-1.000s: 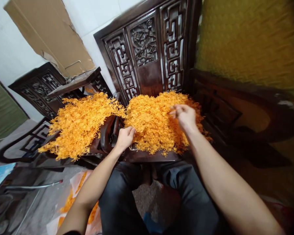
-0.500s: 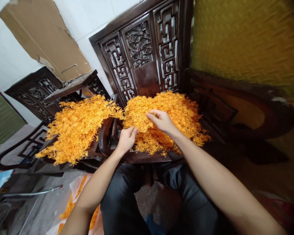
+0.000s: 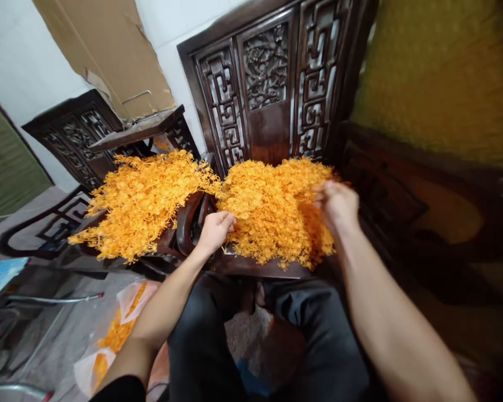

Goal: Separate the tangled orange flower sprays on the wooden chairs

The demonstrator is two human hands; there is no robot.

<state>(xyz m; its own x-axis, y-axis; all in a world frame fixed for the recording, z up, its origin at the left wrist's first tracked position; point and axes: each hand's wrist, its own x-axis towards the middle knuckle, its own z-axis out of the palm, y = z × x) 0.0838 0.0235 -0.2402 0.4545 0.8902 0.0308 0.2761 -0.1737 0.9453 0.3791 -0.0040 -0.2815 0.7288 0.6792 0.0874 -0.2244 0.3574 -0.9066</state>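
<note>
Two heaps of small, branching orange pieces, which look like plastic flower parts, lie in front of me: a right heap (image 3: 272, 212) on a dark carved wooden chair (image 3: 272, 131), and a left heap (image 3: 145, 201) beside it. At the right heap's left front edge, my left hand (image 3: 218, 230) is closed in a pinch. Whatever lies between its fingertips is too small to name. My right hand (image 3: 338, 205), slightly blurred, reaches over the right side of the same heap with its fingers curled together. Its fingertips are by the orange pieces, and what they grip cannot be made out.
A wooden armrest (image 3: 188, 223) divides the two heaps. Brown cardboard (image 3: 113, 50) leans against the white wall behind a small wooden ledge (image 3: 138, 131). On the floor at lower left lie plastic bags (image 3: 129, 301) with more orange pieces. A yellowish sheet (image 3: 440, 72) covers the right side.
My right hand has moved away from my left, to the right side of the heap. My left hand stays pinched at the heap's left edge. The view has shifted slightly.
</note>
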